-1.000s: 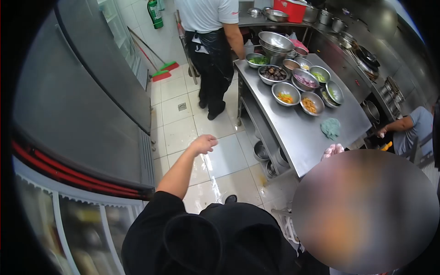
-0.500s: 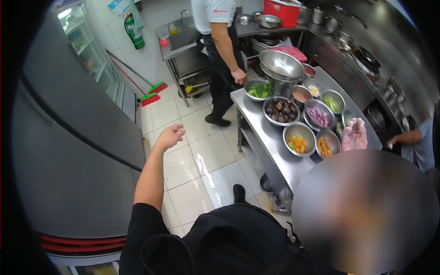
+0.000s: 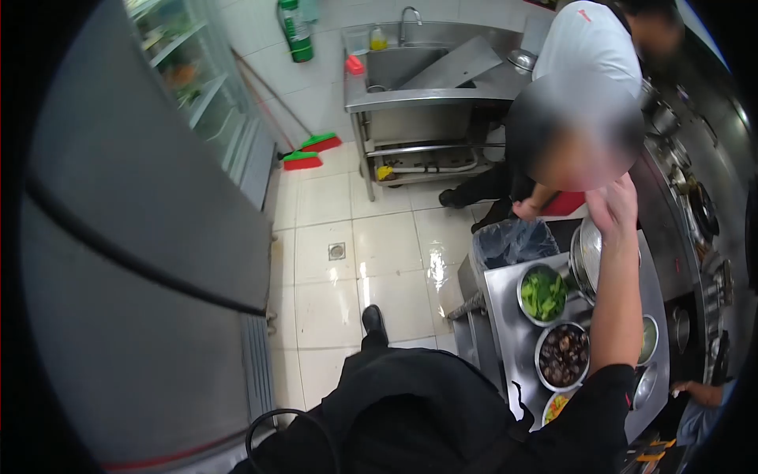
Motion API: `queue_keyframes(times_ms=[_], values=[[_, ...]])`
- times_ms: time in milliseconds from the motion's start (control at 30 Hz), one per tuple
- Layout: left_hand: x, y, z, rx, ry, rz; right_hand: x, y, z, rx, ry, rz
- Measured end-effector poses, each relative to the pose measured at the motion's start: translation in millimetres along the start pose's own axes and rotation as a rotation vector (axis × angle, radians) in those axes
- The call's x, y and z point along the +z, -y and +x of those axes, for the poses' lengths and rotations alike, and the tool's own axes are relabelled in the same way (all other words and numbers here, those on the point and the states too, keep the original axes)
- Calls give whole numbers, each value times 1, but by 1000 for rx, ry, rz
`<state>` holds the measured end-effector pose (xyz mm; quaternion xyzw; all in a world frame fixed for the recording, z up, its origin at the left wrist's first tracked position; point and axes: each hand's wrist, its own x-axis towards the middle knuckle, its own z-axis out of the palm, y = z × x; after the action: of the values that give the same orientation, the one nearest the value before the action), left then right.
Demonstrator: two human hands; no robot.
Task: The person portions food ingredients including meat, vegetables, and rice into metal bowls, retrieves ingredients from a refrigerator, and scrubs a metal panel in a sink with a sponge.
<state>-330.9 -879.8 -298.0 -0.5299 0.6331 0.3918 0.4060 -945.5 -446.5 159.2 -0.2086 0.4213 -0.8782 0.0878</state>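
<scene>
My right hand (image 3: 616,204) is raised above the far end of the steel table (image 3: 504,296), with the forearm stretched over it. The thumb stands apart from the fingers, and a blurred patch covers part of the hand's left side. Nothing shows in its grasp. Beneath it is a large metal bowl (image 3: 584,257), partly hidden by my arm. Closer to me are a bowl of green vegetables (image 3: 543,295), a bowl of dark mushrooms (image 3: 563,355) and a bowl of orange and yellow pieces (image 3: 555,408). My left hand is out of frame.
A co-worker in a white shirt (image 3: 594,43) bends beside a bin with a clear liner (image 3: 517,243). The sink (image 3: 407,67) is behind. A grey fridge (image 3: 150,276) stands on the left. Two brooms (image 3: 320,142) lean nearby. Another person's hand (image 3: 685,387) is at right.
The view has turned rightward along the table and moved toward the sink. My left hand has gone out of view, and my right arm now reaches over the table. The co-worker has bent down.
</scene>
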Motion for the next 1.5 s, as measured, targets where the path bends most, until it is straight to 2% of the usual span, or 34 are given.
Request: queue_keyframes(times_ms=[33, 67, 100, 133, 200, 233, 267, 333, 400, 433, 500, 533, 567, 600, 633, 667, 700, 733, 800, 867, 967, 1133, 1233, 1333, 1400, 1467, 1500], values=[[-15, -22, 10, 9, 16, -38, 1, -22, 33, 9, -13, -28], [-36, -54, 23, 37, 21, -58, 0, -47, 63, -14, 140, -17], [-59, -91, 38, 79, 23, -63, 33, -65, 78, 17, -66, -19], [-87, -134, 52, 130, 29, -62, 17, -92, 112, 102, 233, 280], [-140, -217, 77, 244, 29, -50, 27, -145, 151, 58, -72, 140], [-171, -264, 89, 314, 24, -40, 11, -173, 175, 63, 49, 251], [-203, -313, 98, 386, 13, -32, 7, -199, 190, 3, 34, 364], [-273, -418, 111, 545, -28, -29, 16, -219, 202, -9, -306, 188], [-352, -535, 120, 756, -80, -57, 6, -229, 227, 53, -454, 135], [-390, -602, 115, 890, -105, -79, -5, -224, 235, -6, -458, 151], [-449, -727, 77, 1115, -216, -90, -26, -223, 259, -76, -408, 209], [-444, -779, 31, 1243, -205, -246, -55, -228, 279, -69, -337, 263], [-429, -809, -50, 1288, -99, -251, -66, -225, 295, -47, -292, 272], [-428, -844, -76, 1217, -226, -301, -69, -220, 310, -31, -209, 276], [-434, -880, -94, 1197, -473, -87, -85, -228, 336, -59, -115, 245], [-449, -919, -57, 1436, -648, 8, -67, -222, 353, -11, -373, 123], [-431, -937, -105, 1470, -644, 42, -76, -234, 380, 32, -423, 97], [-428, -968, -104, 1473, -691, 110, -96, -247, 408, 66, -293, 118], [-419, -1032, -91, 1487, -764, 286, -95, -275, 466, 155, -463, 98], [-414, -1090, -77, 1446, -814, 510, -79, -304, 521, 227, -527, 51], [-413, -1153, -72, 1263, -900, 754, -82, -356, 579, 313, -374, -42], [-458, -1329, 15, 1149, -1080, 990, -87, -422, 675, 415, -524, -161], [-486, -1410, 45, 1213, -1134, 1086, -99, -448, 735, 464, -588, -258], [-521, -1479, 65, 1321, -1277, 1175, -97, -467, 799, 465, -608, -303], [-551, -1512, 81, 1145, -1249, 1009, -86, -479, 836, 480, -624, -268], [-583, -1508, 77, 939, -779, 861, -84, -500, 874, 492, -616, -241], [-579, -1514, 126, 962, -839, 685, -83, -512, 893, 502, -605, -222]])
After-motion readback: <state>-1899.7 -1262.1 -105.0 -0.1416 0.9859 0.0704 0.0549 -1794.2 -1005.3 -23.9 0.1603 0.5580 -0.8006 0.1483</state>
